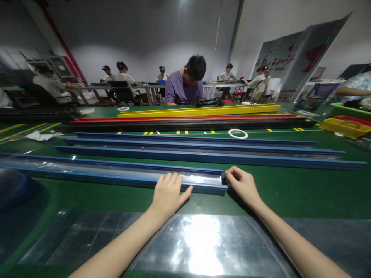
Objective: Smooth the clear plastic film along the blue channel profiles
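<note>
A long blue channel-shaped profile (127,179), with a shiny clear strip along its inside, lies across the green table. My left hand (171,193) grips its near wall close to the right end, fingers over the edge and thumb along the front. Just beyond that end, my right hand (242,183) is closed in a pinch, fingertips beside the profile's open end. Whatever the pinch may hold is too small or hidden to make out. Behind, more blue profiles (203,155) lie roughly parallel.
A clear sheet (162,247) covers the near table. Farther back are a white tape roll (238,134), a black-and-red profile (188,124) and a yellow profile (199,111). Yellow trays (344,128) stand right. A person in purple (184,87) sits opposite; several others work behind.
</note>
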Demonstrator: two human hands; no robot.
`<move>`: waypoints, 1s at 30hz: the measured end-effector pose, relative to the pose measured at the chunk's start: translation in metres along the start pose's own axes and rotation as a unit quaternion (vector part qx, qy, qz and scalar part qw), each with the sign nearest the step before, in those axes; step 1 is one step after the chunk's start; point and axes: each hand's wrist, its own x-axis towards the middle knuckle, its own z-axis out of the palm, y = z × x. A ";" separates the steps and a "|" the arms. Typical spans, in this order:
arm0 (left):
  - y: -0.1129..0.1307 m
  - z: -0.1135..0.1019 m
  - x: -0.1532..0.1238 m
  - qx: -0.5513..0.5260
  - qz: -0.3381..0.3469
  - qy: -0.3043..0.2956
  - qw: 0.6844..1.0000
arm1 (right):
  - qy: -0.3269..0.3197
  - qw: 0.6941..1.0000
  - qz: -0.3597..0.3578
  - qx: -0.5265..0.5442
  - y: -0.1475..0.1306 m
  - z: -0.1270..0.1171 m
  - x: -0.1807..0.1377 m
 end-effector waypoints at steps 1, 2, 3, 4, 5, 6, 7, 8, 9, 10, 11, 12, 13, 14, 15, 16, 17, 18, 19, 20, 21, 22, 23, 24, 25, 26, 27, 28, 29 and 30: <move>0.000 0.000 0.000 -0.002 -0.001 -0.002 1.000 | 0.020 1.000 -0.005 -0.004 -0.002 -0.001 -0.001; 0.000 0.000 0.000 -0.004 -0.001 -0.004 1.000 | 0.035 0.999 -0.012 -0.008 -0.005 -0.002 -0.002; 0.000 0.000 0.000 -0.007 -0.001 -0.005 1.000 | 0.045 0.999 -0.021 -0.015 -0.007 -0.004 -0.002; 0.000 0.000 0.001 -0.010 -0.001 -0.006 1.000 | 0.053 0.998 -0.034 -0.026 -0.011 -0.006 -0.002; 0.000 0.000 0.001 -0.014 -0.001 -0.006 1.000 | 0.056 0.996 -0.050 -0.042 -0.014 -0.009 -0.002; 0.000 0.000 0.001 -0.018 -0.002 -0.006 1.000 | 0.055 0.994 -0.070 -0.063 -0.018 -0.011 -0.003; 0.000 0.000 0.001 -0.022 -0.002 -0.005 1.000 | 0.052 0.990 -0.092 -0.088 -0.023 -0.013 -0.003; 0.000 -0.001 0.001 -0.027 -0.003 -0.004 1.000 | 0.047 0.985 -0.116 -0.118 -0.028 -0.014 -0.003; 0.000 -0.001 0.001 -0.031 -0.004 -0.003 0.999 | 0.040 0.978 -0.141 -0.150 -0.034 -0.015 -0.004; 0.000 -0.001 0.001 -0.036 -0.005 -0.002 0.999 | 0.034 0.969 -0.167 -0.182 -0.039 -0.014 -0.006; 0.000 -0.002 0.001 -0.040 -0.007 -0.002 0.999 | 0.030 0.959 -0.189 -0.211 -0.045 -0.012 -0.007; 0.000 -0.002 0.001 -0.044 -0.008 -0.002 0.999 | 0.026 0.949 -0.206 -0.235 -0.050 -0.008 -0.009; 0.000 -0.002 0.001 -0.048 -0.010 -0.004 0.999 | 0.024 0.942 -0.218 -0.255 -0.055 -0.003 -0.010; 0.001 -0.003 0.001 -0.052 -0.012 -0.006 0.999 | 0.024 0.935 -0.224 -0.273 -0.059 0.003 -0.012; 0.001 -0.003 0.002 -0.054 -0.014 -0.009 0.998 | 0.023 0.929 -0.229 -0.290 -0.062 0.010 -0.012; 0.001 -0.004 0.002 -0.056 -0.017 -0.012 0.998 | 0.023 0.921 -0.237 -0.308 -0.065 0.017 -0.012; 0.001 -0.004 0.002 -0.056 -0.020 -0.014 0.998 | 0.022 0.913 -0.245 -0.325 -0.068 0.024 -0.012; 0.001 -0.004 0.002 -0.057 -0.023 -0.015 0.998 | 0.020 0.906 -0.252 -0.338 -0.069 0.030 -0.011; 0.001 -0.004 0.002 -0.057 -0.026 -0.015 0.998 | 0.020 0.903 -0.255 -0.345 -0.071 0.036 -0.010; 0.002 -0.004 0.001 -0.059 -0.028 -0.013 0.998 | 0.023 0.904 -0.250 -0.347 -0.071 0.041 -0.009; 0.002 -0.004 0.001 -0.060 -0.029 -0.013 0.998 | 0.028 0.905 -0.245 -0.347 -0.072 0.045 -0.008; 0.002 -0.004 0.001 -0.061 -0.030 -0.012 0.998 | 0.034 0.907 -0.240 -0.346 -0.071 0.048 -0.008; 0.002 -0.003 0.001 -0.062 -0.030 -0.013 0.998 | 0.042 0.907 -0.237 -0.345 -0.071 0.050 -0.007; 0.002 -0.003 0.001 -0.062 -0.029 -0.014 0.998 | 0.050 0.906 -0.239 -0.345 -0.070 0.051 -0.007; 0.002 -0.003 0.001 -0.063 -0.028 -0.016 0.998 | 0.058 0.904 -0.245 -0.346 -0.069 0.051 -0.007; 0.002 -0.003 0.001 -0.062 -0.027 -0.019 0.998 | 0.067 0.901 -0.252 -0.347 -0.068 0.052 -0.007; 0.002 -0.003 0.001 -0.062 -0.026 -0.023 0.997 | 0.074 0.897 -0.261 -0.347 -0.067 0.052 -0.007; 0.002 -0.003 0.001 -0.063 -0.025 -0.027 0.997 | 0.081 0.894 -0.271 -0.348 -0.066 0.053 -0.007; 0.002 -0.003 0.002 -0.064 -0.025 -0.030 0.997 | 0.087 0.890 -0.281 -0.348 -0.065 0.053 -0.007; 0.002 -0.004 0.002 -0.066 -0.025 -0.033 0.997 | 0.093 0.887 -0.289 -0.349 -0.064 0.053 -0.008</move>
